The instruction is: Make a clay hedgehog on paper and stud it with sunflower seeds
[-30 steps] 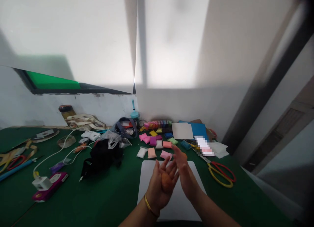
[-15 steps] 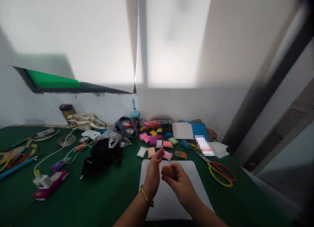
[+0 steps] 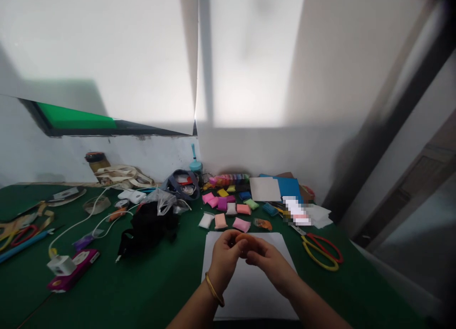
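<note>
A flattened lump of orange modelling clay [image 3: 246,238] is held between both hands above a stack of white paper [image 3: 254,298]. My left hand [image 3: 225,258], with a gold bangle at the wrist, has its fingers curled round the clay's left side and the thumb in front. My right hand [image 3: 268,261] grips the right side with thumb and fingers. Fingers cover part of the clay. Just beyond the paper lie a pink packet [image 3: 241,224], a peach packet [image 3: 221,220] and an opened-looking orange packet [image 3: 262,224].
Scissors [image 3: 320,250] with red and yellow handles lie right of the paper on the green table [image 3: 142,291]. More coloured packets [image 3: 222,203] sit behind. A black bag [image 3: 151,227], white cables and a magenta power strip [image 3: 76,272] are to the left.
My left hand, which was upright with straight fingers beside the clay, has curled its fingers onto it. My right hand has shifted slightly, and the clay has risen a little.
</note>
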Action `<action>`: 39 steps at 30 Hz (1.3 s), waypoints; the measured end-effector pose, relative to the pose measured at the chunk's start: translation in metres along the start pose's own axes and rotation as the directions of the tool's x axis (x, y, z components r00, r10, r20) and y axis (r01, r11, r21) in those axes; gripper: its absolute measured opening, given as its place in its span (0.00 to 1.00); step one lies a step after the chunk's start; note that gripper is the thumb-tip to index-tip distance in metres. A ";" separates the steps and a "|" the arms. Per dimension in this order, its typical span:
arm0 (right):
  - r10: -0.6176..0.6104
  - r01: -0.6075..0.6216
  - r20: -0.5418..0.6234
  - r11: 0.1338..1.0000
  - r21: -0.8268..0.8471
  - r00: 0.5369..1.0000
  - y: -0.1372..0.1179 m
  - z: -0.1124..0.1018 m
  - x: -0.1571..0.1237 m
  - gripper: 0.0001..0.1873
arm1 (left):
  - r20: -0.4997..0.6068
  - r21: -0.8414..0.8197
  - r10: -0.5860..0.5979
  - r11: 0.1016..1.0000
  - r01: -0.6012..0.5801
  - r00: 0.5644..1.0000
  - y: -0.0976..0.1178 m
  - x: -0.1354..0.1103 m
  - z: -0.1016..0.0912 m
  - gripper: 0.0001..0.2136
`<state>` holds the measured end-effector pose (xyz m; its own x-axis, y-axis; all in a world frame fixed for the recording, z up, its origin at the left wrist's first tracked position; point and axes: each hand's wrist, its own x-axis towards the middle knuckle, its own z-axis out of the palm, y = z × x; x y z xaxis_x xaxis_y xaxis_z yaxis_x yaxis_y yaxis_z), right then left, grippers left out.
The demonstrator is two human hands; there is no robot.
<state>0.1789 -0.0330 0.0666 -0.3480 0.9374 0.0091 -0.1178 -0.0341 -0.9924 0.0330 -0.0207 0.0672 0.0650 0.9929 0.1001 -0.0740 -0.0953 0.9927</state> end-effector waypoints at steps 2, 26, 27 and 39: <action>-0.007 0.004 -0.032 0.996 -0.088 0.999 -0.001 0.000 0.001 0.21 | 0.059 0.027 0.000 1.000 -0.002 0.998 0.001 0.000 -0.002 0.19; 0.096 -0.121 -0.093 0.938 -0.326 0.991 0.003 -0.010 0.007 0.11 | 0.161 0.338 0.066 0.934 -0.117 0.985 0.004 0.001 -0.006 0.09; 0.084 -0.105 -0.085 0.955 -0.278 0.993 0.002 -0.009 0.006 0.13 | 0.130 0.331 0.057 0.938 -0.097 0.990 0.003 0.001 -0.004 0.07; 0.193 -0.179 0.034 0.954 -0.239 0.981 0.004 -0.009 0.005 0.15 | 0.112 0.186 0.011 0.982 -0.032 0.994 -0.003 0.003 -0.006 0.15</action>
<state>0.1847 -0.0254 0.0617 -0.3959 0.9008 -0.1785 0.1722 -0.1181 -0.9780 0.0280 -0.0169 0.0638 0.1749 0.9775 0.1177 0.1102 -0.1382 0.9842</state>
